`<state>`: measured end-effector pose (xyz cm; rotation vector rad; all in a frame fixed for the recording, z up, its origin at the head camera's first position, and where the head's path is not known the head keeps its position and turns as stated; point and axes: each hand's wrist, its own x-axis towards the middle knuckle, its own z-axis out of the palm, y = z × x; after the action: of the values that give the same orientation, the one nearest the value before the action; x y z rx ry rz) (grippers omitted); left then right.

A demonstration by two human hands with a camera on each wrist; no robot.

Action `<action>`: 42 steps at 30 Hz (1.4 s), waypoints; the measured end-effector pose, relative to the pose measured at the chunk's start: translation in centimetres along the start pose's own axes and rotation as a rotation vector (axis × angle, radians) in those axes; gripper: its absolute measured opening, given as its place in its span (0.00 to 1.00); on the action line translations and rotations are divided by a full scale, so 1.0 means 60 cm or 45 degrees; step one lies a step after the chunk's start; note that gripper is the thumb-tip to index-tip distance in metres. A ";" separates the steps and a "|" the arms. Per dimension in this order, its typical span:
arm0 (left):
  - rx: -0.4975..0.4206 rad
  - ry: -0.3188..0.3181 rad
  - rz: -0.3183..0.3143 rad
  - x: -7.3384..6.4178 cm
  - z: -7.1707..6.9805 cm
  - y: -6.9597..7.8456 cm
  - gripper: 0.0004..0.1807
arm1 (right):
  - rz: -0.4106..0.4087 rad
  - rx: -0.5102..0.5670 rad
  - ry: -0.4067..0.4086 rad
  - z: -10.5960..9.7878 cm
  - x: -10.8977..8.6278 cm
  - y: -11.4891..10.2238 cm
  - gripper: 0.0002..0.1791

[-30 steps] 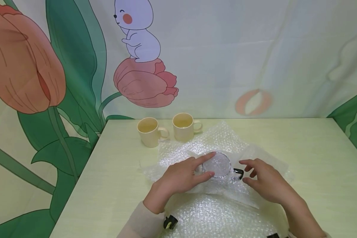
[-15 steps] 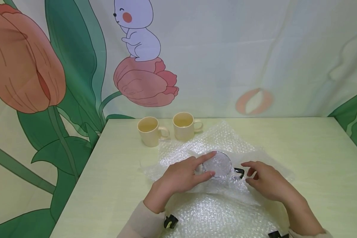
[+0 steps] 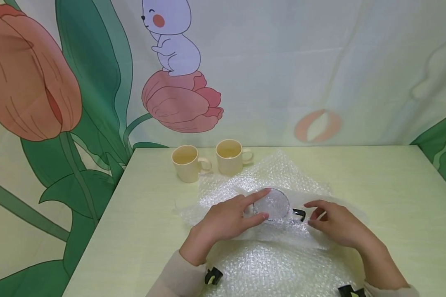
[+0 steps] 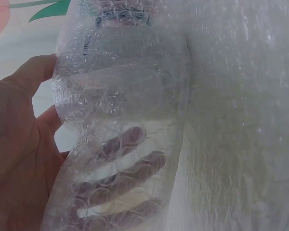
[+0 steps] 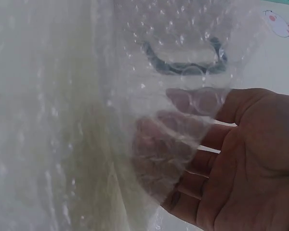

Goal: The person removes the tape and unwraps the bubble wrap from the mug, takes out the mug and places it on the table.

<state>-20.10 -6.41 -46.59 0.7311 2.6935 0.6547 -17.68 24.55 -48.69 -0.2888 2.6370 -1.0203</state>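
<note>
A clear-walled cup (image 3: 273, 205) stands wrapped in bubble wrap, its round rim showing in the head view. Its black handle (image 3: 299, 214) points to the right. My left hand (image 3: 226, 218) grips the wrapped cup from the left, index finger at the far rim and thumb at the near rim. In the left wrist view, more fingers (image 4: 135, 171) show through the wrap. My right hand (image 3: 332, 222) is just right of the handle, thumb and index finger apart. In the right wrist view, the right fingertips (image 5: 156, 154) appear through a flap of wrap, below the dark handle.
Two yellow mugs (image 3: 186, 165) stand at the back left of the pale table (image 3: 141, 214), handles to the right. A bubble wrap sheet (image 3: 275, 268) spreads under and in front of the wrapped cup. A printed curtain (image 3: 267, 74) hangs behind the table.
My right hand has drawn slightly to the right, away from the black handle. The left hand and the wrapped cup have stayed in place.
</note>
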 end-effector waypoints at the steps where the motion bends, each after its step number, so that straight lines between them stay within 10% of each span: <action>1: -0.001 -0.001 0.001 0.000 0.000 0.000 0.34 | -0.001 0.008 -0.002 -0.001 0.000 0.002 0.25; 42: -0.019 -0.022 0.003 0.001 -0.001 -0.001 0.34 | 0.037 0.622 -0.294 -0.036 0.008 0.094 0.29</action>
<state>-20.18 -6.42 -46.57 0.7326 2.6698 0.6650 -19.30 29.86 -51.10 -0.2365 2.1017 -1.4762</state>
